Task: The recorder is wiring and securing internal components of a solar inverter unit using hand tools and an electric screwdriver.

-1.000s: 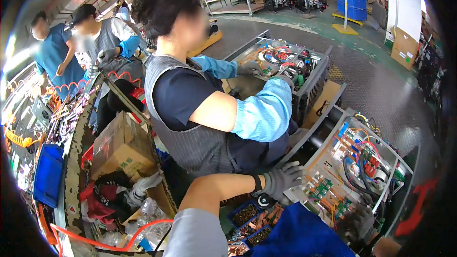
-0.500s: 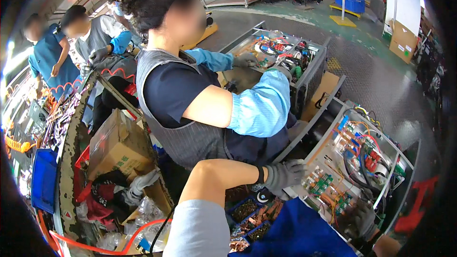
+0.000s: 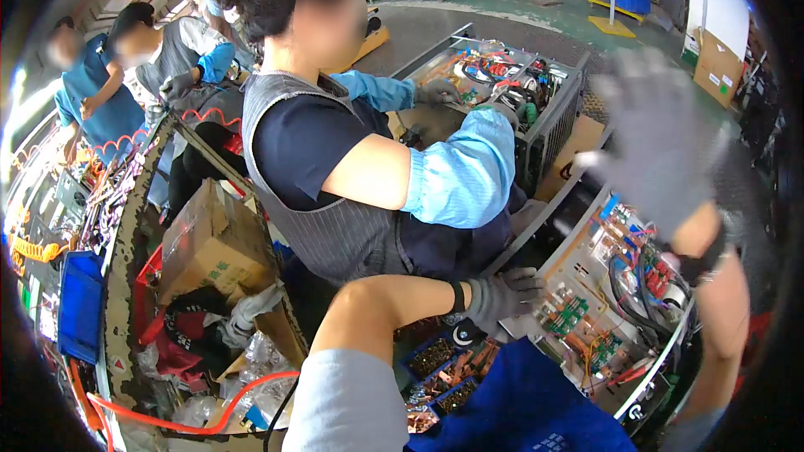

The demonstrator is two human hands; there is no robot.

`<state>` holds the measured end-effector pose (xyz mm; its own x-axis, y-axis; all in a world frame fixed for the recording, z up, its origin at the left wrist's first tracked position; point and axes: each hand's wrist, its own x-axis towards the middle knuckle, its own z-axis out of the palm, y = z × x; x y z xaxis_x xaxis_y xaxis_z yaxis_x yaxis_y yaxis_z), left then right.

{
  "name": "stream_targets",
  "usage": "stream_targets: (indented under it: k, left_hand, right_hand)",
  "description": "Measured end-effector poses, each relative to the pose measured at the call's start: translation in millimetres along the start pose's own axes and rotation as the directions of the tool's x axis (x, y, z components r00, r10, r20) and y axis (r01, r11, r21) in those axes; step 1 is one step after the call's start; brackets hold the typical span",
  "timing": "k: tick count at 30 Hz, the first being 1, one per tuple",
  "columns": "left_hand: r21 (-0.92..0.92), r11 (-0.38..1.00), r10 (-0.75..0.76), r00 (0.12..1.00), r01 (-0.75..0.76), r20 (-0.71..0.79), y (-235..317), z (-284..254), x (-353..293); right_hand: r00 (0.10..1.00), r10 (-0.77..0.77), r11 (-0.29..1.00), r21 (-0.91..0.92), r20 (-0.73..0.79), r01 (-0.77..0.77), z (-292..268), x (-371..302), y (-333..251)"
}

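My left hand (image 3: 501, 301), in a grey glove, rests with fingers stretched out at the near left edge of an open metal chassis (image 3: 563, 272). Green circuit boards (image 3: 568, 316), copper parts, red components and thick black cables (image 3: 624, 289) fill the chassis. Just below that hand is a small black round-ended object (image 3: 466, 334), whose kind I cannot make out. My right hand (image 3: 657, 138), also gloved in grey, is raised above the far right of the chassis. Motion blurs it, but its fingers are apart and nothing shows in them.
A co-worker in blue sleeves (image 3: 465, 176) works close ahead at another open chassis (image 3: 548, 121). Blue bins (image 3: 431, 357) of small metal parts lie below my left forearm. A cardboard box (image 3: 219, 243) and an orange-red hose (image 3: 209, 429) are at left. Other people stand far left.
My right hand has risen from the near right side of the chassis to above its far side. My left hand stays at the edge, its fingers slightly shifted. The view has tilted a little.
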<state>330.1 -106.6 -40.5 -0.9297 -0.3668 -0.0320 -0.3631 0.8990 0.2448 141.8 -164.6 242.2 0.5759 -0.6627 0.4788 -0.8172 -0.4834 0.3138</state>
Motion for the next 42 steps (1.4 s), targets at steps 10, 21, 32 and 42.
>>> stream_targets:
  k: [10, 21, 32, 42]
  left_hand:
    - [0.077, 0.996, 0.048, 0.999, -0.049, 0.007, -2, -1, 0]
    - [0.056, 0.998, 0.027, 0.999, -0.025, -0.027, 3, -21, 16]
    - [0.079, 0.997, 0.023, 1.000, -0.022, -0.015, 7, -28, 19]
    - [0.080, 0.997, 0.012, 0.997, -0.006, -0.070, 3, -22, 12]
  right_hand:
    - [0.752, 0.228, 0.937, 0.070, 0.619, -0.342, 53, -258, 68]
    - [0.804, 0.284, 0.882, 0.187, 0.522, -0.433, 134, -260, 107]
    - [0.651, 0.420, 0.790, 0.099, 0.632, -0.606, 201, -238, 70]
    - [0.674, 0.425, 0.705, 0.246, 0.604, -0.665, 223, -240, 81]
